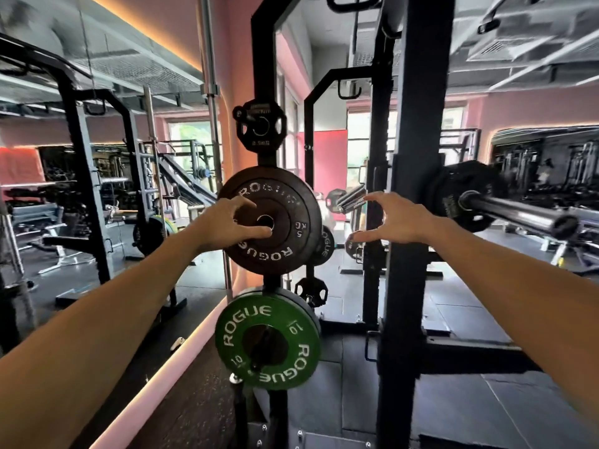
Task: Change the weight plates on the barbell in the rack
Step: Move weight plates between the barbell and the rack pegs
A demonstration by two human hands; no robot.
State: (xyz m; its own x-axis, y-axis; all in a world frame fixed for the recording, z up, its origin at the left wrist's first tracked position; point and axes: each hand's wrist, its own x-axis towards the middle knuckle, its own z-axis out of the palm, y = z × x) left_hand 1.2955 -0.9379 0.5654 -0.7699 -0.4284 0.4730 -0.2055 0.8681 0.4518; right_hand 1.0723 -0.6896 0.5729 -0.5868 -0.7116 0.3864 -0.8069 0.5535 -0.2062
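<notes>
A black 5 kg plate (287, 241) hangs on the storage post (263, 59) straight ahead of me. My left hand (227, 225) grips it, thumb hooked at the centre hole and fingers curled on the recessed face. To the right of that plate my right hand (398, 218) hovers with spread fingers, touching nothing. The barbell (518, 217) lies in the rack at the right, its bare sleeve end pointing towards me. A black plate (450, 192) sits on it against the rack upright (411, 286).
On the same post a small black 2.5 kg plate (259, 124) hangs above and a green 10 kg plate (269, 341) below. A mirror wall with a glowing edge runs along the left. Further racks and benches stand behind on the dark rubber floor.
</notes>
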